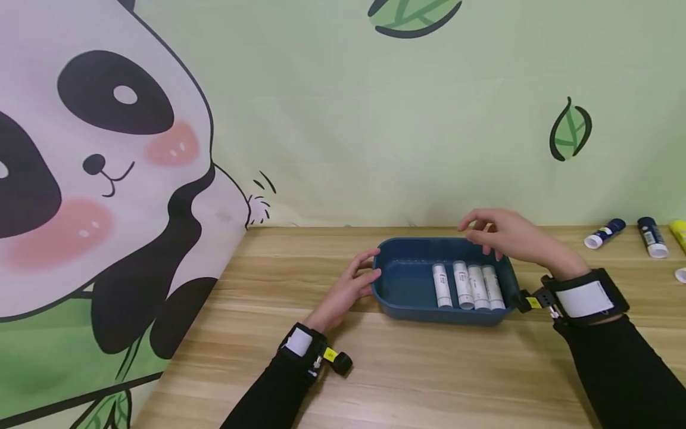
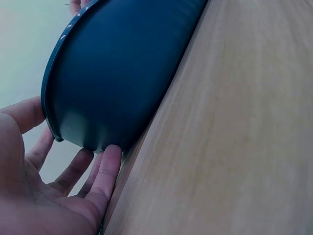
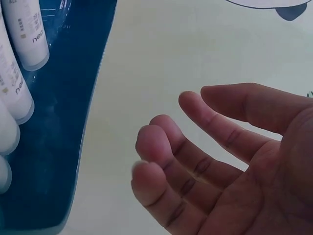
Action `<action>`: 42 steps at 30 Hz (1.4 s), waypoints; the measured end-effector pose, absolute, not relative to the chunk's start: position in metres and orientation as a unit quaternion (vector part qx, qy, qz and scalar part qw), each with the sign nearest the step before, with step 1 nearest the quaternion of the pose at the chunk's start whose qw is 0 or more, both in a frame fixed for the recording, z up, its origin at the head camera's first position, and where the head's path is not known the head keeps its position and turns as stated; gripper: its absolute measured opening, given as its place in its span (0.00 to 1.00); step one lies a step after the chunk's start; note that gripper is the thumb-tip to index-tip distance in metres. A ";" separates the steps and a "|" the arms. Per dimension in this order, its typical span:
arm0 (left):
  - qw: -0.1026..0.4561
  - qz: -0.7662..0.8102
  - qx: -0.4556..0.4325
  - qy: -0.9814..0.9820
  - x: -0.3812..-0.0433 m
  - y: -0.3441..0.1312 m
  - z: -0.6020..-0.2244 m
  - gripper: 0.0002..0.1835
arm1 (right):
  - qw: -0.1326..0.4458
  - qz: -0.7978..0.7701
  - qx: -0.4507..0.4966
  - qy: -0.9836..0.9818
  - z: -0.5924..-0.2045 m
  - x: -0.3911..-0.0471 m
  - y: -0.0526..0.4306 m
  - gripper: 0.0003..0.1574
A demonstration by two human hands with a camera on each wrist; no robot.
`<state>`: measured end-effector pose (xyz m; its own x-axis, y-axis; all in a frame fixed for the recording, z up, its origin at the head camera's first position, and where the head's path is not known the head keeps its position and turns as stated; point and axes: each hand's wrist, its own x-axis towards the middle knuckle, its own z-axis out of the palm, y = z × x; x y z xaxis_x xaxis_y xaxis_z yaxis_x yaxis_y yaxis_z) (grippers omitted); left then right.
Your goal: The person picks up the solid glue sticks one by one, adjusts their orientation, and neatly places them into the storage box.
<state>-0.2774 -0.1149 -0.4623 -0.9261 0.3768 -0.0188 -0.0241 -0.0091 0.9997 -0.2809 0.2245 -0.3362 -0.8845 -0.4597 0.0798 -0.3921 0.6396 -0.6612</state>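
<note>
Fingers of my left hand (image 1: 349, 291), spread wide, touch the left end of a smooth, round-cornered blue tray (image 1: 439, 315) on the wood-grained bench (image 1: 439, 369); four white printed cylinders (image 1: 463, 286) lie inside, rightward; my right hand (image 1: 506, 236), loosely curved, hangs by its far right corner.

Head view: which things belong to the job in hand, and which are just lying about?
In the job, it seems:
blue tray, touched by the left hand
four white sticks in it
empty right hand near it

Apparently lying about:
two dark blue sticks
yellow item, cut off at the right edge
</note>
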 end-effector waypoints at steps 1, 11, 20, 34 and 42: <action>0.142 0.699 0.128 0.689 -0.278 -0.115 -0.462 0.29 | 0.046 -0.352 -0.237 0.904 -0.336 -0.282 0.225 0.15; 0.141 0.700 0.127 0.688 -0.278 -0.113 -0.462 0.29 | 0.030 -0.340 -0.212 0.916 -0.330 -0.282 0.237 0.14; 0.146 0.697 0.123 0.691 -0.277 -0.114 -0.459 0.29 | 0.015 -0.334 -0.204 0.920 -0.323 -0.283 0.249 0.15; 0.151 0.698 0.121 0.689 -0.276 -0.114 -0.458 0.29 | 0.015 -0.329 -0.169 0.929 -0.318 -0.283 0.274 0.19; 0.151 0.699 0.123 0.688 -0.276 -0.115 -0.458 0.29 | 0.010 -0.339 -0.158 0.927 -0.318 -0.283 0.284 0.19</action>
